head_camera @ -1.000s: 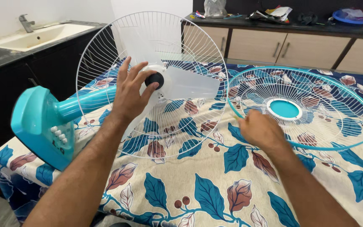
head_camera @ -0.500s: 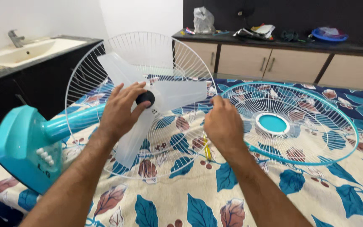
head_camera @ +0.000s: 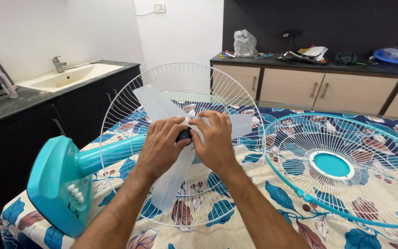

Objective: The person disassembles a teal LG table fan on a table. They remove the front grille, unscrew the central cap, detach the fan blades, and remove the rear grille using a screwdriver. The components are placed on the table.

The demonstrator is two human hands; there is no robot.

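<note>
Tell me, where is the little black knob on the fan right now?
In the head view, the black knob sits at the middle of the clear fan blades, pinched between the left hand and right hand, in front of the white wire guard.

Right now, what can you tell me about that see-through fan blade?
The blade looks like frosted, translucent plastic, with broad paddles spreading from a black hub cap. It sits in front of the white wire rear guard of a teal fan lying on its side on a leaf-print cloth. The left hand and right hand both close around the cap at its centre.
</note>
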